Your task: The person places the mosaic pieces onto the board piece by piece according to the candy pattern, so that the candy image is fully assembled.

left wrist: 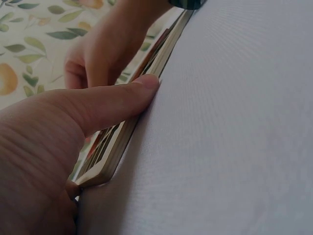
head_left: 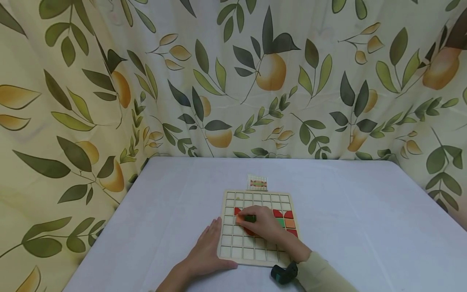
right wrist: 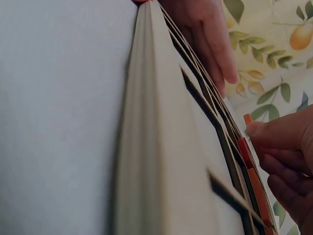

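Note:
A wooden grid board lies on the white table, with colored tiles in several of its cells. My right hand reaches over the board and pinches a small orange tile between thumb and fingertips near the left columns. In the right wrist view that tile stands on edge just above the grid. My left hand rests at the board's near left corner, fingers straight along the left side and thumb against the front edge. Red tiles, a green tile and another orange tile sit at the right.
A small pattern card stands or lies just behind the board; which, I cannot tell. A dark device is strapped to my right wrist. White cloth covers the table, and a leaf-and-fruit curtain hangs behind and at the left.

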Tool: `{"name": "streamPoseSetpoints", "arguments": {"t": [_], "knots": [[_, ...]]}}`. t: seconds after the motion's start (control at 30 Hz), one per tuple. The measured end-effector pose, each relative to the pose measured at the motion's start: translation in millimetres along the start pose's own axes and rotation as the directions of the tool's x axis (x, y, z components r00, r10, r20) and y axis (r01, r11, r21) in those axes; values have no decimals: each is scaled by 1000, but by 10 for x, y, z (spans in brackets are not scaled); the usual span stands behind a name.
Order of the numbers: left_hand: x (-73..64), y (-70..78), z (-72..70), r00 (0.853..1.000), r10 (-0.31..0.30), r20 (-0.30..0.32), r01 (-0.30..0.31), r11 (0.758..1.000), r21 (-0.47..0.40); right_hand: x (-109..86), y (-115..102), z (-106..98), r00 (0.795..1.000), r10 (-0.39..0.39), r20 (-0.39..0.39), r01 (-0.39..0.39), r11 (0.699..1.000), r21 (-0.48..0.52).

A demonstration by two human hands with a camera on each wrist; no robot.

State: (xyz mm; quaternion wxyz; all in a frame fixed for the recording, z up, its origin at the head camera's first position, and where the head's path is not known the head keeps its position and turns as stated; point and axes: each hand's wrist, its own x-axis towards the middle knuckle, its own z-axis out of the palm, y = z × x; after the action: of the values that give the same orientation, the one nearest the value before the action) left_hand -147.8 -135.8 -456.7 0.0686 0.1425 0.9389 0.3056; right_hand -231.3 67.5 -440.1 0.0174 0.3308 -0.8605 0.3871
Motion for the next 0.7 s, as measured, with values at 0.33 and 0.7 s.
{"name": "streamPoseSetpoints", "arguments": {"t": [0.33, 0.7], "knots": [[7, -21, 21, 1000, 0, -2, 0, 1000, 7, 43, 14, 41, 999, 37, 27, -37, 999, -14], [5, -19, 21, 1000, 10, -8, -10, 1000, 9, 55, -3, 45, 998, 54, 14, -54, 998, -11]]}}
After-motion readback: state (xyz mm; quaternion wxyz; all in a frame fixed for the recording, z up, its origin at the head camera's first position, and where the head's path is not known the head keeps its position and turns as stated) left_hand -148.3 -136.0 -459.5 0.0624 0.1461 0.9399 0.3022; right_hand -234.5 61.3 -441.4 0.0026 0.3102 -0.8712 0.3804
